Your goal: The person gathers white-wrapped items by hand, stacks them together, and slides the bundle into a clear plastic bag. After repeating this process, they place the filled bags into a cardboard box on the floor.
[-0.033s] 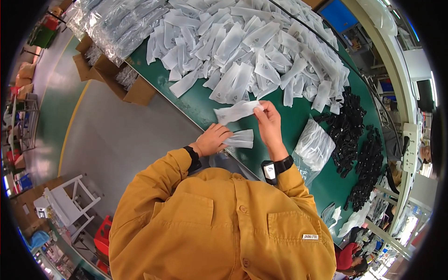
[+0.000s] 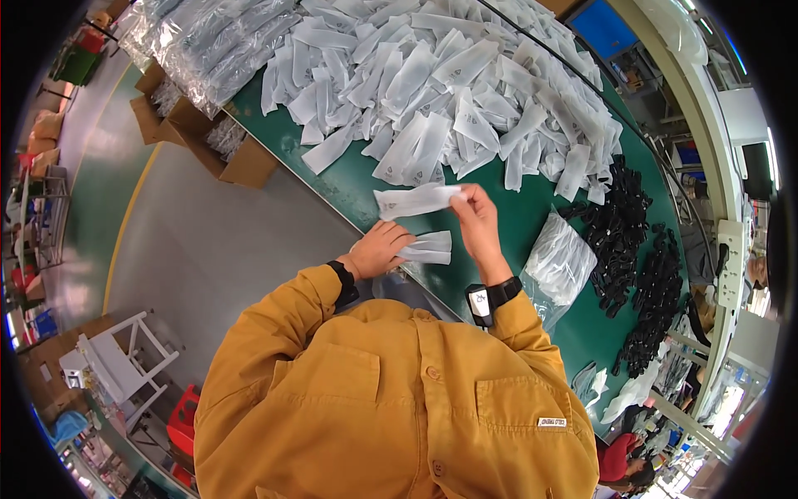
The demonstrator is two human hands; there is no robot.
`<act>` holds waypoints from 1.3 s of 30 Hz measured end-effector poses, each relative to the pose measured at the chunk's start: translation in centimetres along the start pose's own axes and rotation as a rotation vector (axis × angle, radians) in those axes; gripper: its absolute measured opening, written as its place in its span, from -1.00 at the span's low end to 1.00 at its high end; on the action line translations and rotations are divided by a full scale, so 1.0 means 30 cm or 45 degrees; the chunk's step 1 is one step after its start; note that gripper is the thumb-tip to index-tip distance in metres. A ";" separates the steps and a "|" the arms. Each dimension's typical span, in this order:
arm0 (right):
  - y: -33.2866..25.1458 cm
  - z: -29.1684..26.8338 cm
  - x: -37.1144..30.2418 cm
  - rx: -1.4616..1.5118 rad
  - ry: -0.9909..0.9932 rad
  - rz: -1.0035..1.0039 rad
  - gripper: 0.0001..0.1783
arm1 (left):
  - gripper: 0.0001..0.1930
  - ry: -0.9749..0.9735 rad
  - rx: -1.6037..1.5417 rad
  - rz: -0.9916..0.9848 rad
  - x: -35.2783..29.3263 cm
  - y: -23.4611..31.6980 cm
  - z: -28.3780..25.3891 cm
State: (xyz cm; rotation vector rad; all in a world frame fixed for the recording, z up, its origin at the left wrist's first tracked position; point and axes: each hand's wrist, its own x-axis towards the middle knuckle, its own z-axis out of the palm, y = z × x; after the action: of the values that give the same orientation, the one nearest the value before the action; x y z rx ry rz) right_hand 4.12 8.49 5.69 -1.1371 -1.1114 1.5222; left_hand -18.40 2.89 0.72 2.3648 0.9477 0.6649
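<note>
My right hand pinches one end of a frosted white plastic bag between thumb and fingers. The bag stretches out leftward over the green table near its front edge. Close below it, my left hand is closed on the left end of a few similar frosted bags, whose free ends point right. Its fingertips are partly hidden. A big heap of filled frosted bags lies just beyond both hands.
A clear bag of flat white sleeves lies right of my right hand. Past it are heaps of black corded items. Clear-wrapped bundles sit at the far left, above an open cardboard box. A black cable crosses the heap.
My right hand has shifted slightly down, and the bag in it has swung a little left and now lies straighter. My left hand stays in place.
</note>
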 end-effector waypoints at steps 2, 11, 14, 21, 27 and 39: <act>0.080 -0.079 0.010 -0.485 -0.134 0.177 -0.82 | -0.48 -0.017 -0.037 0.002 -0.004 -0.008 0.005; 0.042 -0.020 0.032 -1.008 -0.037 -0.071 -0.71 | -0.49 0.119 0.011 -0.016 0.007 -0.004 -0.001; 0.149 -0.046 0.063 -1.102 -0.179 -0.180 -0.71 | -0.51 0.152 0.071 -0.007 0.034 0.016 -0.033; 0.133 -0.079 -0.005 -1.359 -0.501 -0.382 -0.66 | -0.50 0.148 0.173 -0.041 0.042 -0.009 -0.039; -0.119 0.033 0.194 -1.463 -0.420 -0.746 -0.58 | -0.48 0.052 0.138 -0.026 0.032 -0.040 -0.003; -0.047 0.010 0.208 -1.309 -0.124 -0.360 -0.83 | -0.40 0.201 -0.040 -0.120 0.018 -0.025 0.012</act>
State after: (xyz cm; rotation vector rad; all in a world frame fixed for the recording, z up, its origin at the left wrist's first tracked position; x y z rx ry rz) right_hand 3.01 14.78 6.12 -1.4579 -2.1285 0.7447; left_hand -18.21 3.66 0.11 2.2509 1.1001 0.8331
